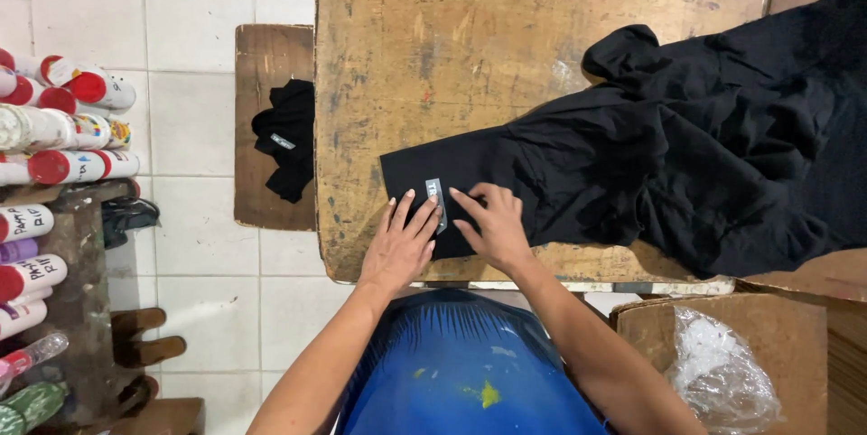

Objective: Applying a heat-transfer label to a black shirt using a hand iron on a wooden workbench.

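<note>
One black garment [650,173], crumpled at right, smoothed flat at left, on worn wooden table [506,28]; long axis left-right. Small grey label [435,196] on flat end, near-upright. Left hand [400,241], right hand [492,223]: fingers extended, pressing beside label, grasping nothing.

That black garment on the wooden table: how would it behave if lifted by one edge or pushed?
The black garment looks floppy: it lies bunched in soft folds, so it would probably sag if lifted. Pushed across the rough wooden table, it would likely wrinkle rather than slide whole. Both hands, left hand and right hand, press flat near the small label, suggesting it shifts easily.
</note>
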